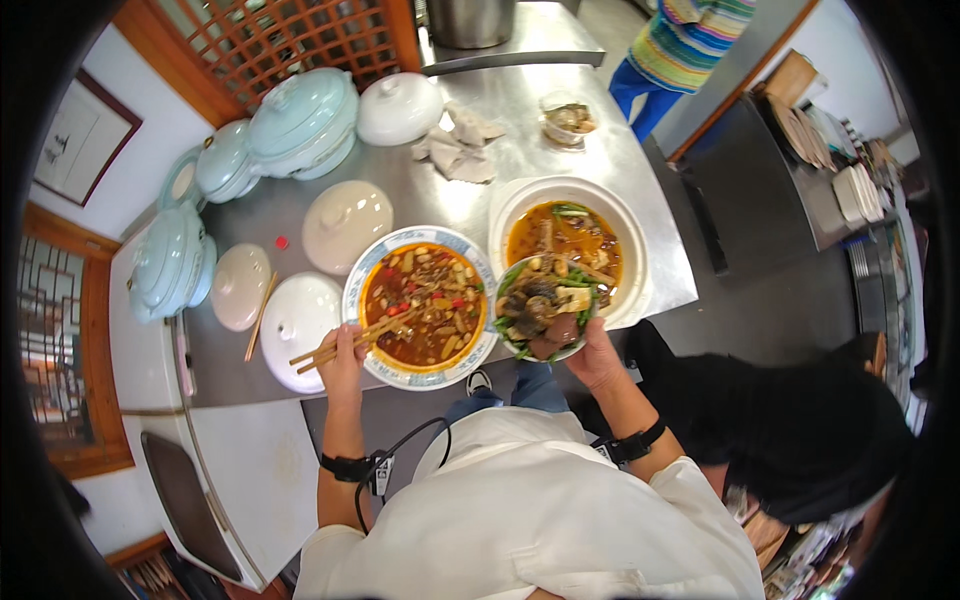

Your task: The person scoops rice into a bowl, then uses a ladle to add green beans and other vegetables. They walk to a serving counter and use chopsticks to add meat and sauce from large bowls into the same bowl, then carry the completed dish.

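My left hand (345, 358) grips a pair of wooden chopsticks (386, 328), their tips over the red soup in a blue-and-white patterned bowl (354, 296). Chopped peppers and pale pieces float in that soup. In my right hand (598, 358) is a small bowl (532, 355) heaped with green vegetables, dark mushroom-like pieces and a reddish-brown block. I hold it by its right rim, over the front edge of a large white pot (634, 262). Orange broth with meat and bones fills the pot, partly hidden by the small bowl.
Lids, including a white one (300, 322) and a beige one (347, 225), lie on the steel table (525, 105). Pale blue tureens (304, 124) line the back left. A crumpled cloth (461, 142) and a plastic food tub (568, 124) lie behind. A person in black (780, 420) is close at right; another stands beyond the table.
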Motion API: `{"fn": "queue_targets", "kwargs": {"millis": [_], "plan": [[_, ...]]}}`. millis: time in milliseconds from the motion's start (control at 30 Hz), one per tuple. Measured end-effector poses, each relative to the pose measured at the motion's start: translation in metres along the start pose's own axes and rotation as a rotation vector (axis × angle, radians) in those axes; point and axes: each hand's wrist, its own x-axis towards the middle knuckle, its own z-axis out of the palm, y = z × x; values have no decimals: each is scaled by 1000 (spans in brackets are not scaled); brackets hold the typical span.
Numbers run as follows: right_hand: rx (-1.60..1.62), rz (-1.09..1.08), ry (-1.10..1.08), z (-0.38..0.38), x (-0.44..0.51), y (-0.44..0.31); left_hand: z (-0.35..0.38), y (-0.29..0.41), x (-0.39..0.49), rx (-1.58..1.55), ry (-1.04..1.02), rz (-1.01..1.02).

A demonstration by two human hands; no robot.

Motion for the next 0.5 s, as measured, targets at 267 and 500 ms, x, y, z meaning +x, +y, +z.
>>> {"fn": "queue_targets", "kwargs": {"millis": [267, 500], "plan": [[17, -57, 112, -24, 3, 7, -18, -16, -12, 198, -59, 113], [-25, -109, 146, -30, -2, -3, 10, -31, -36, 293, -279, 279]]}}
